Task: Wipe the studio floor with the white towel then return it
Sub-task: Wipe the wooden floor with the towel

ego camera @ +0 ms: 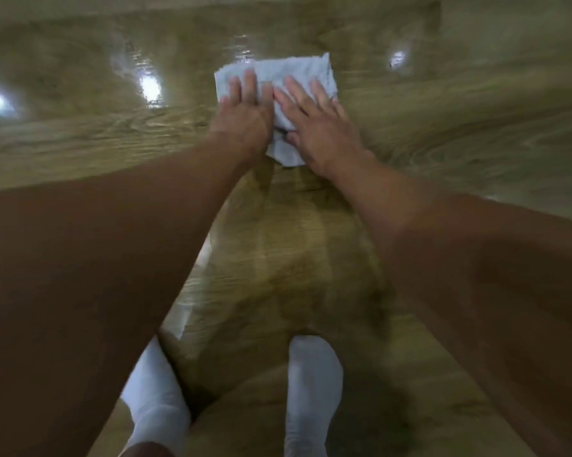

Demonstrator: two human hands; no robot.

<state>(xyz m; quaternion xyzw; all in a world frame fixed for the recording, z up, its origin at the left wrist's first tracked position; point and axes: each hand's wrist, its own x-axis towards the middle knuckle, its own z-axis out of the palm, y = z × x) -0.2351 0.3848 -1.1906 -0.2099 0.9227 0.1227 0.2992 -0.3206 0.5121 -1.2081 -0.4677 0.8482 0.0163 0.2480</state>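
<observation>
Left hand (245,112), right hand (317,127) flat, fingers spread, pressing white towel (278,74) onto floor (476,127); no grip.

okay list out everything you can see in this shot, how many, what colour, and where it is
white towel: one, white, folded, flat on the floor at upper centre, under both hands
floor: one, glossy tan wood grain, fills the view; the picture is motion-blurred
light reflections: about four bright white spots, on the floor left and right of the towel
left hand: one, palm down with fingers spread, pressing the towel's left part
right hand: one, palm down with fingers spread, pressing the towel's right part
forearms: two, bare, reaching from the lower corners to the towel
socks: two, white, on the feet at bottom centre
</observation>
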